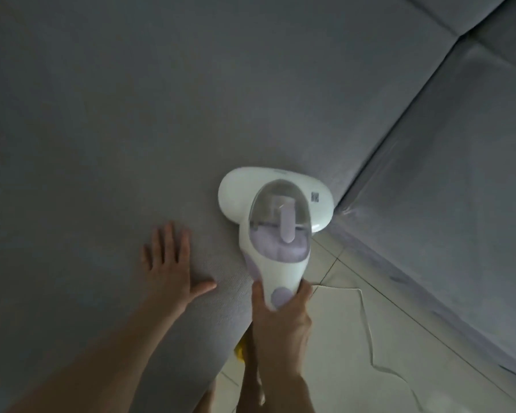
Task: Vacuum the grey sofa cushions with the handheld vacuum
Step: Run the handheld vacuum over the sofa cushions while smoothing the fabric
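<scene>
Handheld vacuum (276, 217) sits lower centre of frame, head flat on the big grey seat cushion (116, 129), right at that cushion's front corner. Head's right end reaches the gap where the second cushion (447, 180) starts on the right of the frame. Part of the body overhangs the tiled floor (340, 338).

Long axis runs from the handle at bottom centre up to the head, tilted slightly left going up. Suction head points away from me, toward the top of the frame, and lies crosswise to the handle.

My right hand (282, 311) is wrapped round the handle's end, thumb on the left side, fingers round the right. Vacuum lies straight ahead of it, up-frame.

My left hand (169, 268) lies flat on the cushion, fingers spread and straight, holding nothing. Just left of the vacuum, not touching it.

Power cord (370, 332) trails across the floor toward lower right.

My read: the next stroke goes up-frame along the axis or sideways left over the large unswept area. Right hand does it alone; left only steadies the fabric. Watch the cord and the cushion edge.
</scene>
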